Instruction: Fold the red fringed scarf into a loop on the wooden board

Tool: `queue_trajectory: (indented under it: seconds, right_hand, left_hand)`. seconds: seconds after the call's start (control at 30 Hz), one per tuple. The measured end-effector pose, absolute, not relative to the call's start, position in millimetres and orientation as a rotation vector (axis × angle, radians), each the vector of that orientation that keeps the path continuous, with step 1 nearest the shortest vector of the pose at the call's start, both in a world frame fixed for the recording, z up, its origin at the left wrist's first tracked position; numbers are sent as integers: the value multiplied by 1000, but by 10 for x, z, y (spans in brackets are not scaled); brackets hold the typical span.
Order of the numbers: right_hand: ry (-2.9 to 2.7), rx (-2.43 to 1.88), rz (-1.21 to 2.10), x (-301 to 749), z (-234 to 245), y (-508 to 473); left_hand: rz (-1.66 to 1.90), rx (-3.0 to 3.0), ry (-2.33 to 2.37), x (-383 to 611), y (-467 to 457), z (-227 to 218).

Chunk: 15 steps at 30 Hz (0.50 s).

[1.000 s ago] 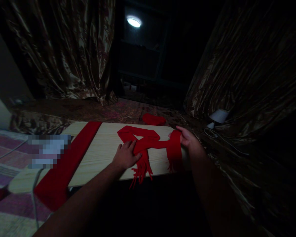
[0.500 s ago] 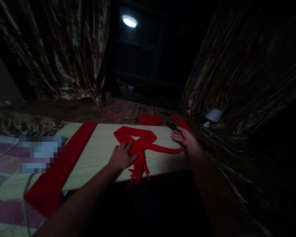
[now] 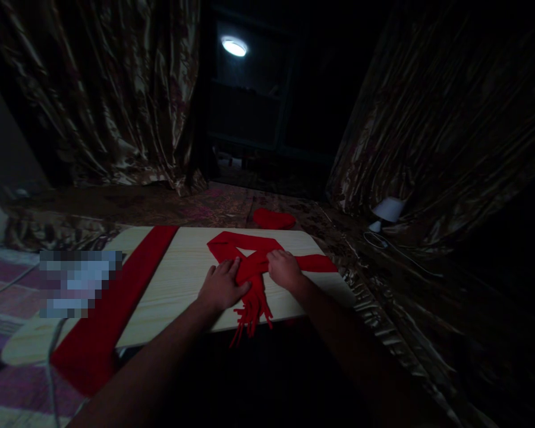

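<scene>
A red knitted scarf [image 3: 247,244] lies on a pale wooden board [image 3: 178,291], laid in a loop that crosses over itself. Its fringe [image 3: 255,306] hangs over the near edge, and a flat length runs to the board's right edge. My left hand [image 3: 223,285] rests on the left of the crossing, palm down with fingers spread. At the right of the crossing, my right hand [image 3: 286,270] has its bent fingers closed on the upper layer; the fingertips are partly hidden.
A wide red fabric strip [image 3: 120,291] crosses the board's left part and drapes over its front. Behind the board sits a red bundle [image 3: 274,219]. A pixelated object [image 3: 82,282] lies at left beside a cable. A small white lamp [image 3: 389,209] stands at right, near the curtains [image 3: 432,119].
My right hand has moved left from the board's right edge to the crossing and closed on the scarf. The right length now lies flatter, its far end out of sight. My left hand stays put.
</scene>
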State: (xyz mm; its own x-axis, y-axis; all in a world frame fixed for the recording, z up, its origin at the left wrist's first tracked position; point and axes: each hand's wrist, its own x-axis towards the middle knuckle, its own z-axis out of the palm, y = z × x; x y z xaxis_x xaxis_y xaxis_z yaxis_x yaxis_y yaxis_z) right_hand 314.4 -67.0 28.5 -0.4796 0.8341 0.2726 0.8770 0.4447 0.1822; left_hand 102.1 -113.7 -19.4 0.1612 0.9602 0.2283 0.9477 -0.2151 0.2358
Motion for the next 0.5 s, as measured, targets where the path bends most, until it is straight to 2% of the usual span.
queue_trajectory:
  seconds: [0.13,0.3,0.5]
  right_hand:
    - [-2580,-1678,-281,3224,393,-423]
    - [-2661,-1619,42,3417,436,-278]
    - [-2548,-1804,-282,3498,378,-209]
  left_hand:
    - [513,2351,1931,1021,-1141,-183]
    - [507,2333,1922,1021,-1137,-170]
    - [506,2334,1910,1017,-1139,-178]
